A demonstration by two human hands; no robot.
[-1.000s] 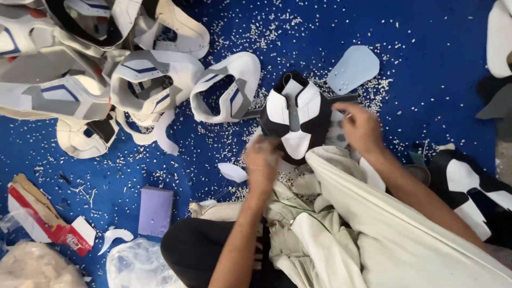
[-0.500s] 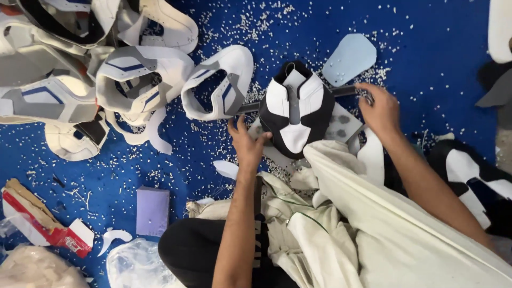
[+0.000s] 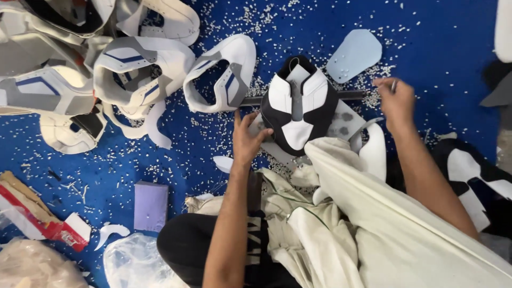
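Steadying a black-and-white shoe upper [image 3: 300, 104] on a metal stand, mid blue surface [image 3: 442, 32].
Left hand [image 3: 246, 140] open, fingers touching the upper's left edge; right hand [image 3: 396, 98], right of the upper, pinched on a small pale tool. Upper looks light, floppy; hold by its edges. Versus earlier: left hand lower, right hand farther from upper.
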